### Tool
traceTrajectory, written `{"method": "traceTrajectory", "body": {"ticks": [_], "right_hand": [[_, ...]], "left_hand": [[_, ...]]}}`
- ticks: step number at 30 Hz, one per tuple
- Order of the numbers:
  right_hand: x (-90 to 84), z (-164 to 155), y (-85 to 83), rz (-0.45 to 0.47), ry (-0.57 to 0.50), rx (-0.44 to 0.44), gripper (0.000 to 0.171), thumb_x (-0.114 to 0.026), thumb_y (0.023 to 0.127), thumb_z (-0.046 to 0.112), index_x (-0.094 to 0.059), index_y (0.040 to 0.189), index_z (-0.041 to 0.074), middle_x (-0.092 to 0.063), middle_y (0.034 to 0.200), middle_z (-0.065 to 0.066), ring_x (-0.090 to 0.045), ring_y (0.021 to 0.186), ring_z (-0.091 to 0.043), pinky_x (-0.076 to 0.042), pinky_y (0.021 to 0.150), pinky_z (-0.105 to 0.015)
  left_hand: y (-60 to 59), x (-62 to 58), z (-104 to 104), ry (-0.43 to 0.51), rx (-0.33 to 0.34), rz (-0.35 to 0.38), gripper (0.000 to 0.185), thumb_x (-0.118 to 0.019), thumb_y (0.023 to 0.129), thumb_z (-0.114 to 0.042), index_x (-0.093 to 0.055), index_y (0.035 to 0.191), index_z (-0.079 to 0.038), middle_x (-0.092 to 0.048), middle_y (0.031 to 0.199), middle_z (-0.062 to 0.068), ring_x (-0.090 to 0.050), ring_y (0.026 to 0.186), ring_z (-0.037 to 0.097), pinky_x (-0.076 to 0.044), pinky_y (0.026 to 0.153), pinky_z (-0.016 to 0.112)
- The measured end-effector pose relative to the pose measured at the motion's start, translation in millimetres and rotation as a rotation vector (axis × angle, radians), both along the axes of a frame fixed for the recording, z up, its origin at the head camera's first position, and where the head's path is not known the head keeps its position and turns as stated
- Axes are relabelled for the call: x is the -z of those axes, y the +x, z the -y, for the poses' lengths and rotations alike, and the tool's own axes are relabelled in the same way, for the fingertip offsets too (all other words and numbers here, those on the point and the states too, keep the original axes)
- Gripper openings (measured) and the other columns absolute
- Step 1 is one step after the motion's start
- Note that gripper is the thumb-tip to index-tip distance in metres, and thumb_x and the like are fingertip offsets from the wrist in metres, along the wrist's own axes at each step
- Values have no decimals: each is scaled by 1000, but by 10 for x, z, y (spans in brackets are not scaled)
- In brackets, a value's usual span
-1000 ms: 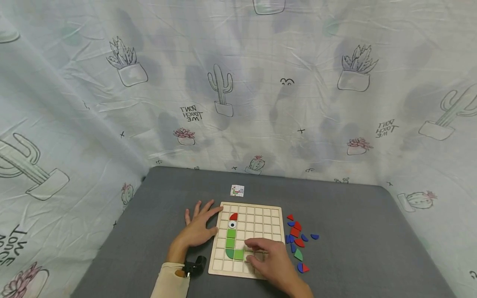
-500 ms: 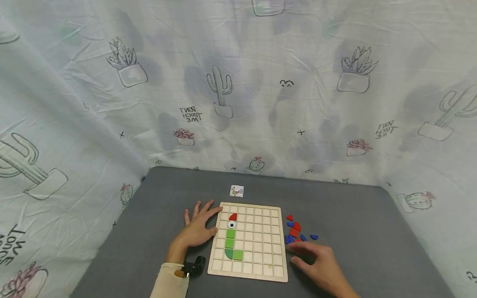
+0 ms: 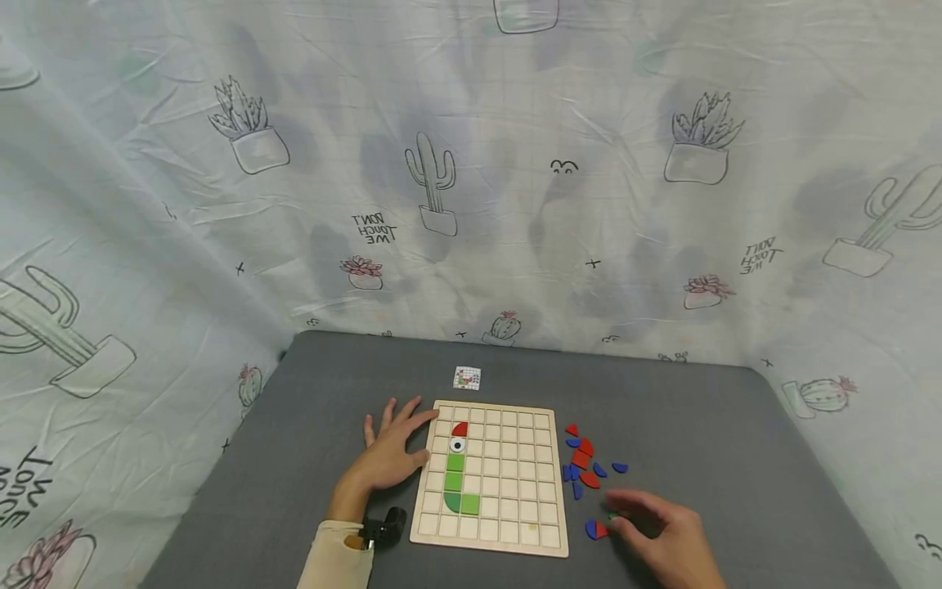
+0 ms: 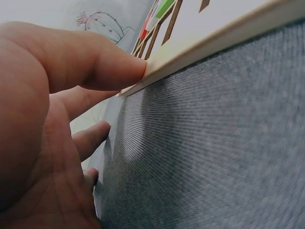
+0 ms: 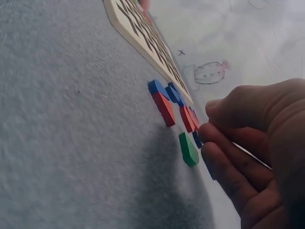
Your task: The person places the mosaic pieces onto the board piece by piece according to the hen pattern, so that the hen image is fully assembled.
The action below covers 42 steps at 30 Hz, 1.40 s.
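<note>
The left hand (image 3: 393, 454) lies with fingers spread apart, its thumb and forefinger touching the left edge of the board (image 3: 526, 469), which lies flat on the bench (image 3: 346, 372). The right hand (image 3: 666, 532) hovers right of the board, fingers bent, thumb and forefinger a little apart, just beside a green wedge (image 5: 189, 150) that lies on the bench.

On the board, a column runs from a red piece (image 3: 459, 429) at the far end through an eye tile (image 3: 457, 446) and two green squares (image 3: 455, 472) to a rounded dark green piece (image 3: 452, 502); another green square (image 3: 470, 505) sits right of that one. Loose red and blue pieces (image 3: 581, 460) lie right of the board. A card (image 3: 467, 378) lies beyond its far edge, before a cactus-print curtain (image 3: 500, 204).
</note>
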State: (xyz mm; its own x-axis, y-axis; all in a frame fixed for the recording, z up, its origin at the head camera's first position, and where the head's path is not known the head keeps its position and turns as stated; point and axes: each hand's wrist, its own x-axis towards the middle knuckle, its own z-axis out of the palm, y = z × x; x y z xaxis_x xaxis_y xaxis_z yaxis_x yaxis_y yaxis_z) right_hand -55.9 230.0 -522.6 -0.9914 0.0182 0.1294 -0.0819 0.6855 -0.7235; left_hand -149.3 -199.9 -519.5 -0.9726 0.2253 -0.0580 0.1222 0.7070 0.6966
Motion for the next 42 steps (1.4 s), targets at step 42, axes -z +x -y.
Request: {"method": "traceTrajectory", "body": {"ticks": [42], "right_hand": [[42,-193,96,69,164,-252,37,-95,83,26,-83,118,21,-82,111,9,-75,99,0,-64,86,-28]], "left_hand": [[1,18,-11,2,-7,-4,67,-74,92,-7,-61,157,-19,-32,179,19,-3,168,55,15,122,82]]}}
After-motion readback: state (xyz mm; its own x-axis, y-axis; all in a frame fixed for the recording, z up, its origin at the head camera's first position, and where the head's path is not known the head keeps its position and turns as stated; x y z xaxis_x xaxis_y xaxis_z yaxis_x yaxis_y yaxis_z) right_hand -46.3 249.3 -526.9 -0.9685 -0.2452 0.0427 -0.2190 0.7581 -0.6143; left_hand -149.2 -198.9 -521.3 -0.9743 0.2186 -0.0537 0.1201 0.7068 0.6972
